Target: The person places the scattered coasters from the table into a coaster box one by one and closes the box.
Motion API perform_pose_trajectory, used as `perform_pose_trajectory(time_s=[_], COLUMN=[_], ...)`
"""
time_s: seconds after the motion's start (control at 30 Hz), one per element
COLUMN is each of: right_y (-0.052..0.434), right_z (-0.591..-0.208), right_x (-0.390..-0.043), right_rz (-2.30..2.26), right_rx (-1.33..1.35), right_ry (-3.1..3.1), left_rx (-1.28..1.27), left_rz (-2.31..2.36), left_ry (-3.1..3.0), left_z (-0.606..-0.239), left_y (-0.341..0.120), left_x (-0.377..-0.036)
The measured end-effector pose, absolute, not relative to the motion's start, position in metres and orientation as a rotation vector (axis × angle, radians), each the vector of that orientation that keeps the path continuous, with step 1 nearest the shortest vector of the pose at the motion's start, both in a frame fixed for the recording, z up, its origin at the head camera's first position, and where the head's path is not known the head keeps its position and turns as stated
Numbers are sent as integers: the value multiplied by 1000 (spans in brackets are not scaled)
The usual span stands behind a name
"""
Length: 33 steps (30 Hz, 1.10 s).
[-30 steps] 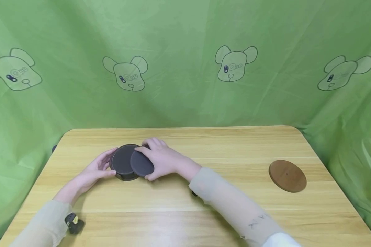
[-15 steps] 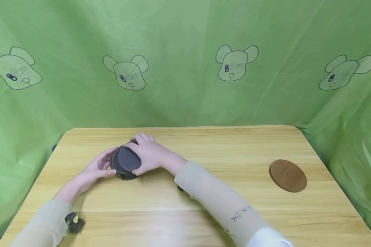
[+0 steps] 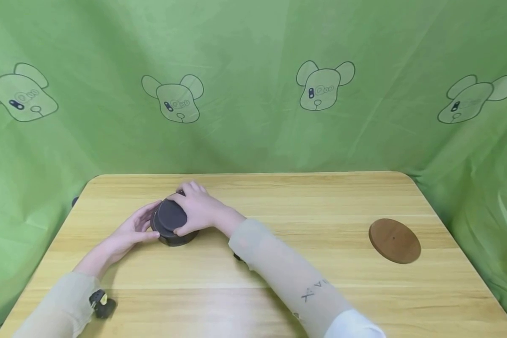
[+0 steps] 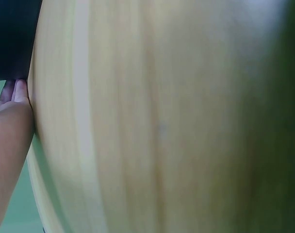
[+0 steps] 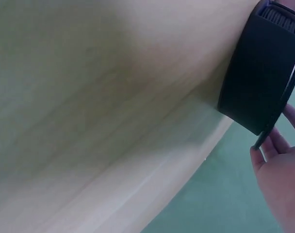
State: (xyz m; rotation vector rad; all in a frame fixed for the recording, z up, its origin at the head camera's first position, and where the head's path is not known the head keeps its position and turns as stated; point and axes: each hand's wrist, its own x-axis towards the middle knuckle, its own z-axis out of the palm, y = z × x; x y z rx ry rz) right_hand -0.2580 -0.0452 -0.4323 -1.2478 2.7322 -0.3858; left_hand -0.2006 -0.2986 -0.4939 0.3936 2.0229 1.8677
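- The left hand [image 3: 128, 231], fingers nearly straight, steadies the black holder [image 3: 175, 237] on the surface [image 3: 279, 211].
- The right hand [image 3: 200, 211], fingers curled round the dark disc [image 3: 170, 215], should centre it before pressing down.

Matt dark disc [image 3: 170, 215], smooth wooden coaster [image 3: 394, 240], glossy pale wood table [image 3: 321, 206], thin green cloth backdrop [image 3: 253, 42]

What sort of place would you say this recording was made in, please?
Probably a staged recording corner, not a lived-in room: a small wooden table enclosed by a green cartoon-bear curtain, with only a dark round holder and a brown disc.
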Motion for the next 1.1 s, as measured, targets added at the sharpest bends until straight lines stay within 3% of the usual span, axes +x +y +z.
perform_pose_trajectory(time_s=[1.1], right_y=[-54], right_z=[-443], right_x=[-247], right_rz=[-254], right_rx=[-1295], right_ry=[2754], left_rx=[398], left_rz=[1846], left_ry=[2028], left_z=[-494], left_y=[-300], left_x=[-200])
